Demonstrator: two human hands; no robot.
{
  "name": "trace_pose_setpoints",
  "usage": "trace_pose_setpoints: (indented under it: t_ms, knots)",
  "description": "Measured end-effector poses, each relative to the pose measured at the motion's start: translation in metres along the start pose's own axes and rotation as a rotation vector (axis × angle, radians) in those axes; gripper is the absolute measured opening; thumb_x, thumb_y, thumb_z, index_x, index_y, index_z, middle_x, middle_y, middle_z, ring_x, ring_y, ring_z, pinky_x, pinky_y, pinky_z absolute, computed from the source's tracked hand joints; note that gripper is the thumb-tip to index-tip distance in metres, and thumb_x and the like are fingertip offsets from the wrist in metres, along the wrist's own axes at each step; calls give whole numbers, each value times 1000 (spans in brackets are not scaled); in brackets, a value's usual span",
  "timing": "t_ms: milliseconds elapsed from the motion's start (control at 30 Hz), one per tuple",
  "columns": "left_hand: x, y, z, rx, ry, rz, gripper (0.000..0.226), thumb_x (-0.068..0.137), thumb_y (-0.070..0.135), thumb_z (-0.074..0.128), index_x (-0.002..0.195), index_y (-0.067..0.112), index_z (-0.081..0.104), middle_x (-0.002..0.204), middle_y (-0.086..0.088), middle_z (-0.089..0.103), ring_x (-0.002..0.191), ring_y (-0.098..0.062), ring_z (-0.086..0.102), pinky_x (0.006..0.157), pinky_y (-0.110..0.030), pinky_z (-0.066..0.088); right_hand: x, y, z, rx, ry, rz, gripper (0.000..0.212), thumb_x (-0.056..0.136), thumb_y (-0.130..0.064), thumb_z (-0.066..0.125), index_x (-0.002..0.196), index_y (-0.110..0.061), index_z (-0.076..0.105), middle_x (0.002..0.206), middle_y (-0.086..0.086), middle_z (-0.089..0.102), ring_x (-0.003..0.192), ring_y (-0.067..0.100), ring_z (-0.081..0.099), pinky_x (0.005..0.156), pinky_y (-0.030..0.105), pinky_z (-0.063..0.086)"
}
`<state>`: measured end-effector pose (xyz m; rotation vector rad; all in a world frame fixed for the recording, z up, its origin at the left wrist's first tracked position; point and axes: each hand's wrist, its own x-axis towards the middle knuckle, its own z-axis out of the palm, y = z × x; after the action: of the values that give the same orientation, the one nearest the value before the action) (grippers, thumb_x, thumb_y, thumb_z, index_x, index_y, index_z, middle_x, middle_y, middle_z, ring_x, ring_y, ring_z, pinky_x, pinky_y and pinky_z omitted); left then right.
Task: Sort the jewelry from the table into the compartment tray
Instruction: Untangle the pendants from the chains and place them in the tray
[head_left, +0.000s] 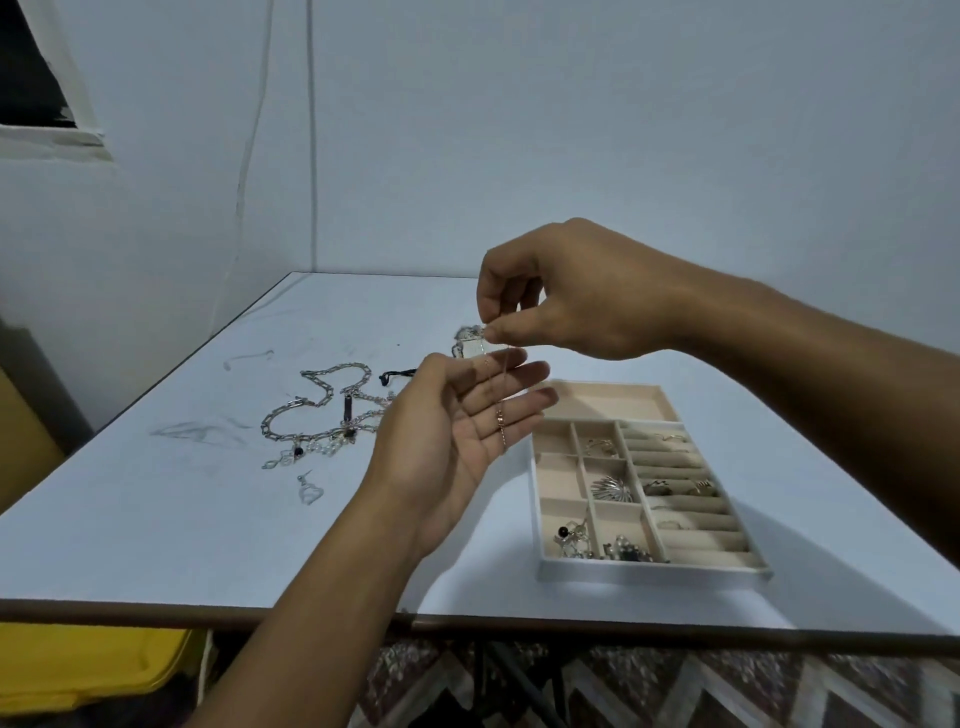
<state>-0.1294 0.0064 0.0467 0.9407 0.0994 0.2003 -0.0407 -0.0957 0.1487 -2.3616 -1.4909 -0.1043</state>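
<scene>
The right grip pinches a thin gold chain dangling over the released, open-palmed left grip; next, it probably needs coiling into the beige compartment tray.

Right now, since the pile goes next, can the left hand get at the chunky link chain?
Probably yes: the left hand is open and the link chain lies beside it, nothing between; only the thin chain from the right hand dangles over its palm.

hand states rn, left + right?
Left hand: open, palm up under the dangling thin gold chain.
Right hand: thumb and fingers pinch the thin gold chain's top end.
</scene>
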Motion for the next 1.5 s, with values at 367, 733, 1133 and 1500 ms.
trace_pose_setpoints:
  t_ms: [367,733,1133,1500]
  knots:
    - [21,-27,19,-18,-49,-205,46,97,30,32,114,-2,59,106,-20,71,98,-33,69,92,-40,53,-30,43,0,4,-9,119,5,85,-26,70,82,-26,66,82,-10,68,82,7,63,77,26,50]
    - [33,-29,11,145,-64,-365,69,97,54,32,121,-6,54,109,-25,68,102,-35,68,85,-41,57,-44,63,21,47,-20,160,4,87,-23,68,86,-25,65,85,-10,68,84,6,63,79,25,50]
    - [36,-21,2,239,-43,-384,70,97,54,33,119,-7,57,112,-26,67,108,-38,65,101,-48,46,-48,59,29,48,0,148,3,87,-23,67,89,-25,66,87,-11,68,86,4,62,77,18,47]
    - [24,-9,-7,208,-36,-394,67,97,51,36,123,-7,55,113,-26,67,105,-39,65,97,-44,49,-57,57,46,95,-32,165,7,86,-23,67,92,-27,66,87,-12,66,90,5,59,77,19,46]
